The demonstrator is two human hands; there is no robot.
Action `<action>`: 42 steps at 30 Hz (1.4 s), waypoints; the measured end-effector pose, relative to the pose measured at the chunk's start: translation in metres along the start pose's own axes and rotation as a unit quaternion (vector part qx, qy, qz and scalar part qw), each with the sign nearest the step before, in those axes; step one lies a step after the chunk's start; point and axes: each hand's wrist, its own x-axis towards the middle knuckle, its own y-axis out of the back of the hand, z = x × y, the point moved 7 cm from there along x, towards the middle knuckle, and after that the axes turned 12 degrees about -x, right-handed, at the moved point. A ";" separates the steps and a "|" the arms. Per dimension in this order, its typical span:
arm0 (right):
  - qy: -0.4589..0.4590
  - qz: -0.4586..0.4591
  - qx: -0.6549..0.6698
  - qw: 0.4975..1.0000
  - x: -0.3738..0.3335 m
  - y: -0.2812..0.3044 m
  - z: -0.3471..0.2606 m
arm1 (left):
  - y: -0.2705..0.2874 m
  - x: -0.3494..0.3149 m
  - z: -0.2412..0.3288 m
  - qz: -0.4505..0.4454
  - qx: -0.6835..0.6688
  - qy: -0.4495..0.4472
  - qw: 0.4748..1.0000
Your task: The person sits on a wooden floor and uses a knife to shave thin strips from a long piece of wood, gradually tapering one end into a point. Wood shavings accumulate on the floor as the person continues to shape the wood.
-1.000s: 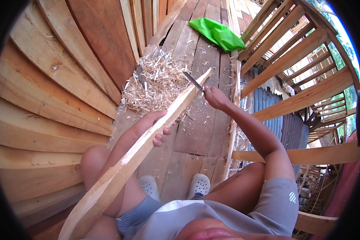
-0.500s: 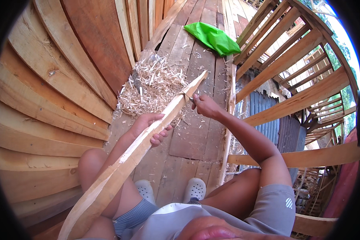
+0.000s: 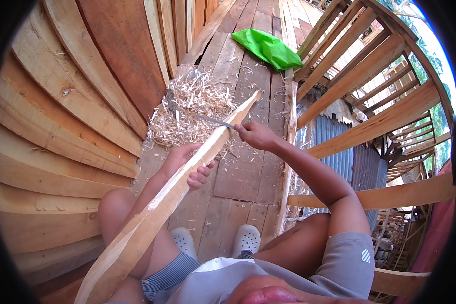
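A long, pale piece of wood (image 3: pixel 149 215) slants from my lap up to a tapered far end, its upper edge freshly cut and whitish. My left hand (image 3: pixel 177 158) is wrapped round its middle, thumb on one side and fingers curled under the other. Farther up, my right hand (image 3: pixel 256 135) is closed on the handle of a knife (image 3: pixel 215 120). The thin blade points left and lies across the upper part of the wood, over the shavings behind. The handle is mostly hidden inside my fist.
Heaped wood shavings (image 3: pixel 187 109) lie on the plank floor (image 3: pixel 238 175) beyond my left hand. A bright green plastic bag (image 3: pixel 268 48) rests farther off. A board wall (image 3: pixel 76 96) rises on the left; a slatted wooden railing (image 3: pixel 372 119) runs along the right. Light clogs (image 3: pixel 247 239) cover my feet.
The knife's blade now shows plainly, stretched out to the left across the wood, where before it was seen nearly end-on. My right hand has shifted slightly left; my left hand keeps its grip.
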 end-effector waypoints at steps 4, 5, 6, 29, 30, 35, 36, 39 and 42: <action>0.015 0.146 -0.111 0.983 0.000 -0.009 -0.003 | 0.005 0.005 -0.001 -0.044 -0.020 0.024 0.999; 0.053 0.171 -0.142 0.974 -0.004 -0.013 -0.011 | 0.005 0.004 -0.002 -0.051 -0.023 0.029 0.998; 0.090 0.198 -0.175 0.960 -0.009 -0.016 -0.020 | 0.005 0.002 -0.004 -0.058 -0.026 0.034 0.997; -0.094 0.169 -0.135 0.972 0.004 0.040 0.043 | -0.015 -0.006 -0.031 -0.029 -0.091 0.029 0.995; -0.038 0.175 -0.168 0.969 0.014 0.043 0.051 | -0.021 -0.002 -0.030 -0.014 -0.063 0.023 0.998; -0.080 0.154 -0.011 0.985 -0.046 0.100 -0.014 | -0.033 -0.015 -0.036 0.019 0.002 -0.033 0.999; -0.077 0.155 -0.011 0.985 -0.054 0.097 -0.017 | -0.039 -0.016 -0.039 0.015 -0.003 -0.020 1.000; -0.093 0.102 -0.003 0.990 -0.066 0.062 -0.021 | -0.046 -0.016 -0.036 -0.006 0.011 -0.014 1.000; -0.121 0.105 -0.002 0.987 -0.063 0.030 -0.005 | -0.053 -0.011 -0.028 -0.028 -0.015 0.006 0.999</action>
